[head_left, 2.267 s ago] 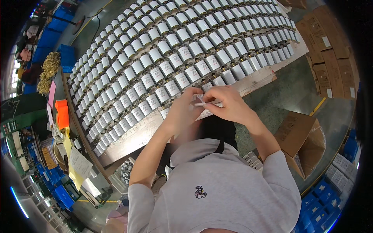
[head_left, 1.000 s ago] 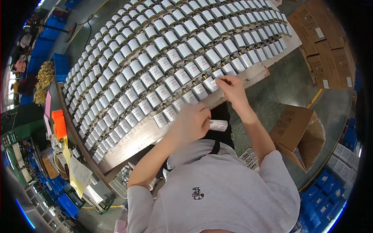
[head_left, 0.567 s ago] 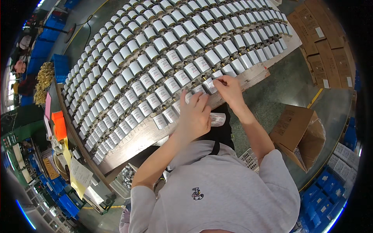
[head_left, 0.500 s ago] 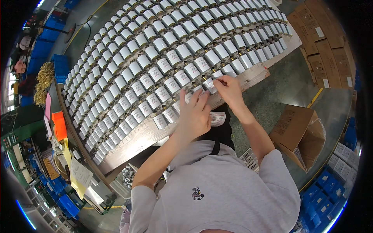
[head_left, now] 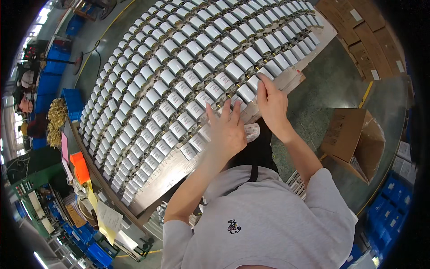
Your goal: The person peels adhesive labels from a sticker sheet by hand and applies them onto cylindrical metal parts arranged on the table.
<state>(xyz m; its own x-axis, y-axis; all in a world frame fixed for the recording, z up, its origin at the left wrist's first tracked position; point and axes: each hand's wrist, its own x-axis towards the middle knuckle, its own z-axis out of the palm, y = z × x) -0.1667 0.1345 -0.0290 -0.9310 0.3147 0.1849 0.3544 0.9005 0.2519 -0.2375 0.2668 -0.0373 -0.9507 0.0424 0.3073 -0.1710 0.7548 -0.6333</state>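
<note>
Rows of white cylinders [head_left: 185, 57] with brass-coloured ends lie on a board; several near ones bear printed labels. My left hand [head_left: 229, 133] is over the near row, its fingers spread and touching a labelled cylinder [head_left: 237, 102]. A printed label strip [head_left: 252, 132] sticks out from beside its palm; the thumb's grip is hidden. My right hand [head_left: 274, 106] is at the right end of a plain cylinder [head_left: 253, 83] in the near row, index finger and thumb apart, with nothing visible between them.
The board's bare edge [head_left: 163, 179] runs along my side. An open cardboard box [head_left: 345, 134] stands on the floor to the right, with stacked cartons [head_left: 376, 49] beyond. Papers and an orange holder [head_left: 79, 167] are at the left; a white crate [head_left: 295, 184] is below the board.
My right hand has let go of the labelled cylinder and moved up and right to the plain one. The left hand remains over the near row with the label strip beside it. The view has shifted.
</note>
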